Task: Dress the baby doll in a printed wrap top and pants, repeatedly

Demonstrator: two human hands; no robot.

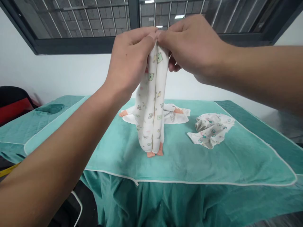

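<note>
My left hand (133,55) and my right hand (189,42) meet high in front of me, each pinching the upper edge of a white printed baby garment (150,104). The cloth hangs long and narrow, with a seam or fold down its middle and small green and yellow animal prints. Behind it a baby doll lies on the green blanket, its white top (174,118) spread to both sides. Small doll hands show at the sleeves, and the doll's feet (155,153) show at the garment's lower end. The doll's head and trunk are hidden.
A crumpled white printed cloth (213,129) lies to the right on the green blanket (189,164), which has white piping. A red and black object (15,107) stands at the far left. Behind the table are a white wall and a barred window (90,19).
</note>
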